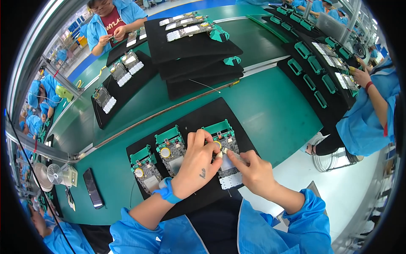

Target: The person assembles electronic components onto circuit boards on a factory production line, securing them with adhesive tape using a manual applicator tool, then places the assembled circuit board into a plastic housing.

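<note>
Three circuit boards with green plastic frames lie in a row on a black foam mat. Both hands are over the rightmost circuit board, which has a white dotted plate at its near end. My left hand, with a blue wrist strap, bends its fingers in a closed pinch beside the round gold cell. From the right, my right hand brings its covered index fingertip onto the same board, close to the left fingertips. Anything small between the fingers is hidden. The middle circuit board is partly behind my left hand; the left circuit board lies untouched.
Beyond a metal rail, stacked black mats carry more boards, and another mat lies left of them. A phone and small fan sit at left. Co-workers in blue handle boards at the far left and right.
</note>
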`<act>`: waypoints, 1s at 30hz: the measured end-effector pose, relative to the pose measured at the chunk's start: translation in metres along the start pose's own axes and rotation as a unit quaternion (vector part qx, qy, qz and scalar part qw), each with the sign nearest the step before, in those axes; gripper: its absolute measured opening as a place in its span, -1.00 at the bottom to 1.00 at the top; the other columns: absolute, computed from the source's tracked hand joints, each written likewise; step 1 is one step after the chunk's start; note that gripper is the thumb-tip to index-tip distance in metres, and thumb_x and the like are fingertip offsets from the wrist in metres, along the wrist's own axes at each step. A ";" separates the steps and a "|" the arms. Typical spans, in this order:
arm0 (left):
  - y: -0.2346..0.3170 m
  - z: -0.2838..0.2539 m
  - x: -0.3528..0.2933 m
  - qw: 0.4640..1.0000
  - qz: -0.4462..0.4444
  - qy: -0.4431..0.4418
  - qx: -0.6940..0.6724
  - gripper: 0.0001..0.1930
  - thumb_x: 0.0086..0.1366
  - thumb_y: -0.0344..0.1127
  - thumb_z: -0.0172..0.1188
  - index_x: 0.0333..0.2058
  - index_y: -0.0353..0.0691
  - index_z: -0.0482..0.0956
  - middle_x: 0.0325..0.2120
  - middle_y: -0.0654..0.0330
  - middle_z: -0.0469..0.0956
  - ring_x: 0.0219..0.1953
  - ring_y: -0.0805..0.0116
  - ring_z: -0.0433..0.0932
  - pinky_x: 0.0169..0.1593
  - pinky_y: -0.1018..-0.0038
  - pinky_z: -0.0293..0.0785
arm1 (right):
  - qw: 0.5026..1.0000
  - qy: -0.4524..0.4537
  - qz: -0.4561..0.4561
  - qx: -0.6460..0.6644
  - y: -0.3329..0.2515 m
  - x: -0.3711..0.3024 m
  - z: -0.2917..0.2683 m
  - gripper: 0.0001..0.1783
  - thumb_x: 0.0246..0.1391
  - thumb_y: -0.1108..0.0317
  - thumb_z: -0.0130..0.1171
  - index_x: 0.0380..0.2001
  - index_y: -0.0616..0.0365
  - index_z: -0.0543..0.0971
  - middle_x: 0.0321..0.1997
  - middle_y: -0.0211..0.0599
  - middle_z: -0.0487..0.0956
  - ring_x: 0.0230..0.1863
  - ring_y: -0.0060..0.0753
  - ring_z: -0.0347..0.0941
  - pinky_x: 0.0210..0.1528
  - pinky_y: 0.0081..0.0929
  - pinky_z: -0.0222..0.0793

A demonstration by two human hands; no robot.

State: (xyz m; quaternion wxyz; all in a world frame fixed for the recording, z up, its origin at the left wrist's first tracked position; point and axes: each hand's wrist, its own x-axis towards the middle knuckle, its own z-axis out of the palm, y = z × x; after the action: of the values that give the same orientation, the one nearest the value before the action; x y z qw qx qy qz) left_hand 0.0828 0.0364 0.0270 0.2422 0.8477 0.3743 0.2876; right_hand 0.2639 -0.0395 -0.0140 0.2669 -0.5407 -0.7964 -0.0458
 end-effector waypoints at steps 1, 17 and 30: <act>0.001 0.002 -0.001 1.000 -0.002 0.001 -0.001 -0.85 -0.09 -0.50 0.26 -0.48 -0.35 0.53 -0.29 0.08 0.28 -0.19 0.13 0.27 -0.11 0.35 0.31 | 0.999 0.028 -0.017 -0.034 -0.002 -0.001 0.002 -0.34 -0.29 0.54 0.18 0.04 -0.05 0.53 -0.33 -0.33 0.33 -0.51 -0.47 0.40 -0.59 -0.59 0.36; -0.066 -0.089 -0.213 0.825 -0.459 0.200 -0.262 -0.69 0.27 -0.36 0.18 -0.07 -0.41 0.43 -0.32 0.24 0.49 -0.32 0.56 0.42 -0.25 0.60 0.40 | 0.857 -0.078 0.343 0.376 0.034 0.012 -0.004 -0.68 -0.04 0.29 0.36 -0.34 0.36 0.56 -0.58 -0.41 0.43 -0.51 -0.62 0.25 -0.47 -0.56 0.23; -0.195 -0.230 -0.163 0.700 -0.248 0.439 -0.506 -0.54 0.30 -0.50 -0.14 0.20 -0.27 0.24 0.06 0.07 0.44 0.05 0.18 0.48 0.08 0.32 0.45 | 0.989 0.014 0.120 0.087 -0.075 0.287 0.086 -0.80 0.04 0.23 0.13 -0.42 0.15 0.56 -0.27 -0.19 0.47 -0.29 0.04 0.51 -0.29 -0.03 0.40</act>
State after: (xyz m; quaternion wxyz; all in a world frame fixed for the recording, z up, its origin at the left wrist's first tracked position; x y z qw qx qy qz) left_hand -0.2576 0.0726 0.0200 0.5057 0.2519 0.4325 0.7026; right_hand 0.0870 0.2011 0.0654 0.3273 -0.6063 -0.7232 0.0486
